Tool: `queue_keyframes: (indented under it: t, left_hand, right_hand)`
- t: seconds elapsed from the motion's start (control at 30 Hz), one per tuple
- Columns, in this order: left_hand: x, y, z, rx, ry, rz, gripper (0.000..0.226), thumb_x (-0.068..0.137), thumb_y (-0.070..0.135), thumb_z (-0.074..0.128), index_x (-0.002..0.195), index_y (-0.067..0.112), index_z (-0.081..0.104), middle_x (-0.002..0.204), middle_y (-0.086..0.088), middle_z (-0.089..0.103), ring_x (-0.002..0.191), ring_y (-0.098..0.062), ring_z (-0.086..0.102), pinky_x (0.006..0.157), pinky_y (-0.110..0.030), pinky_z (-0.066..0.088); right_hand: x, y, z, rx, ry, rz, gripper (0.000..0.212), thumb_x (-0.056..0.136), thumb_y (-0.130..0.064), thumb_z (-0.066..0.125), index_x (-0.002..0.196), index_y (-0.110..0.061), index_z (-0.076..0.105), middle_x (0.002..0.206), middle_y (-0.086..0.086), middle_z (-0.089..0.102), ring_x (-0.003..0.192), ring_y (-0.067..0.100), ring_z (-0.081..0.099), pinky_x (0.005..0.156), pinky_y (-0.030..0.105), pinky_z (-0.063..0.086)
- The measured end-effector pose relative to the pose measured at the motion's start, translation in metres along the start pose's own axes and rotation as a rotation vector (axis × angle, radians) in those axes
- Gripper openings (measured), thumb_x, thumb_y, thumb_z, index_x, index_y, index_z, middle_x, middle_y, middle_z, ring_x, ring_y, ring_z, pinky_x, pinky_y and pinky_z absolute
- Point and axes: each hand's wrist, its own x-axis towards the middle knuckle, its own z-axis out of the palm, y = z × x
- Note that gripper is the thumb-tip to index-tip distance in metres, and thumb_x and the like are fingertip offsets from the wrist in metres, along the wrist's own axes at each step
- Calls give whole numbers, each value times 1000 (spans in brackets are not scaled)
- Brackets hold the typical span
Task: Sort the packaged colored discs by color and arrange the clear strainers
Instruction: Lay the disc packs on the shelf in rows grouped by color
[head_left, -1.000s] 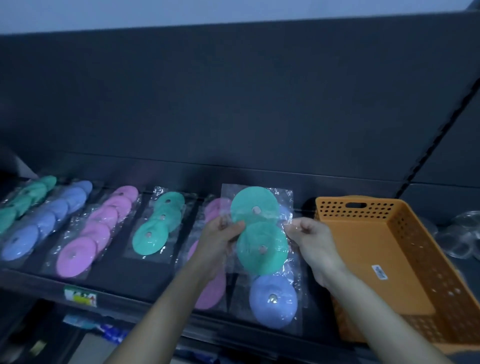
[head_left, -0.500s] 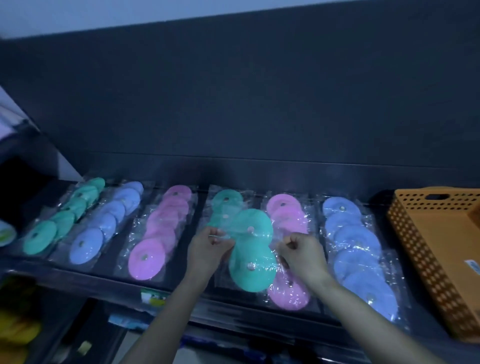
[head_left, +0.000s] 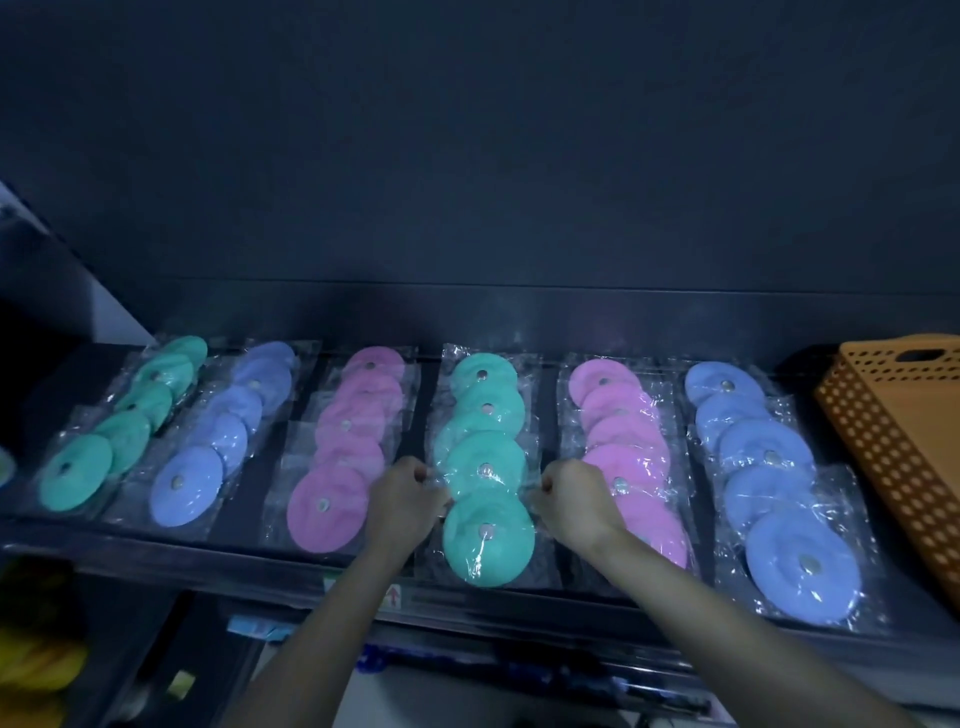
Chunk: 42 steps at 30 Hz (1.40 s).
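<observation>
Six rows of packaged discs lie on a dark shelf (head_left: 519, 597). From the left they are green (head_left: 78, 478), blue (head_left: 187, 483), pink (head_left: 324, 506), green (head_left: 485, 410), pink (head_left: 623, 421) and blue (head_left: 769, 452). My left hand (head_left: 405, 501) and my right hand (head_left: 574, 499) pinch the two side edges of a clear pack with green discs (head_left: 488, 512). That pack rests at the front of the middle green row. No clear strainers are in view.
An orange perforated basket (head_left: 893, 426) stands at the right end of the shelf. A dark back panel rises behind the rows. A lower shelf with yellow items (head_left: 36, 670) and blue packs shows under the front edge.
Both hands have carried the green pack down and left, from in front of the blue and pink rows onto the middle green row. The view has swung left, so the basket sits at the edge.
</observation>
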Motion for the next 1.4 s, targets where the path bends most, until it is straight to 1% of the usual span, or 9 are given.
queue_keyframes:
  t: [0.27, 0.53, 0.67, 0.77, 0.87, 1.03, 1.2, 1.3, 1.4]
  left_hand:
    - [15, -5, -3, 75, 59, 99, 5, 82, 11, 58, 86, 14, 56, 76, 0, 63, 66, -11, 57, 53, -26, 44]
    - [27, 8, 1, 16, -64, 169, 41, 80, 20, 66, 117, 15, 50, 106, -1, 61, 90, -17, 60, 72, -29, 49]
    - [30, 9, 2, 12, -76, 155, 47, 81, 18, 66, 123, 14, 45, 103, 0, 61, 80, -11, 58, 57, -17, 39]
    - [30, 8, 1, 24, -75, 127, 52, 84, 16, 65, 130, 11, 39, 91, 4, 59, 70, -3, 55, 50, -12, 36]
    - [27, 7, 3, 62, -81, 127, 51, 86, 17, 62, 131, 12, 40, 85, 8, 58, 66, -1, 55, 47, -14, 37]
    - [24, 7, 2, 77, -91, 152, 47, 84, 18, 62, 128, 18, 44, 93, 9, 62, 65, 4, 53, 43, -9, 35]
    - [21, 4, -1, 104, -89, 141, 50, 83, 19, 63, 129, 16, 44, 98, 6, 61, 71, -2, 56, 51, -17, 41]
    - [17, 4, -3, 135, -74, 168, 45, 83, 18, 61, 125, 16, 45, 102, 1, 61, 75, -7, 57, 58, -22, 43]
    - [14, 10, -6, 275, -4, 369, 39, 84, 13, 58, 121, 9, 48, 107, -7, 58, 91, -17, 54, 70, -24, 45]
  right_hand:
    - [11, -12, 4, -56, -30, -31, 32, 89, -15, 55, 59, -14, 47, 59, 0, 53, 59, 19, 55, 49, 26, 41]
    - [7, -8, 7, -33, 48, -71, 23, 92, -16, 52, 69, -11, 50, 61, -1, 51, 56, 14, 48, 43, 21, 29]
    - [3, -7, 6, -8, 47, -119, 21, 88, -26, 61, 88, -6, 55, 80, 8, 64, 69, 20, 58, 55, 27, 40]
    - [2, -7, 5, 94, -96, -103, 46, 78, -19, 74, 112, -5, 47, 98, 5, 65, 83, 16, 63, 65, 23, 51]
    - [0, -9, 7, 17, -185, -86, 70, 75, -15, 77, 131, -2, 35, 97, 4, 60, 82, 16, 58, 51, 8, 39]
    - [0, -15, 11, -163, -190, -111, 94, 78, -17, 74, 148, -2, 11, 133, 18, 47, 114, 27, 54, 85, 25, 44]
    - [-3, -17, 10, -213, -164, -127, 103, 79, -22, 74, 149, -1, 1, 140, 17, 34, 124, 28, 45, 99, 25, 37]
    - [-4, -16, 5, -114, -164, -123, 84, 80, -22, 72, 144, -1, 22, 132, 16, 40, 112, 25, 50, 87, 19, 39]
    - [-8, -10, -12, -78, -63, -205, 28, 85, -19, 64, 107, -7, 54, 108, 14, 52, 89, 25, 55, 63, 16, 31]
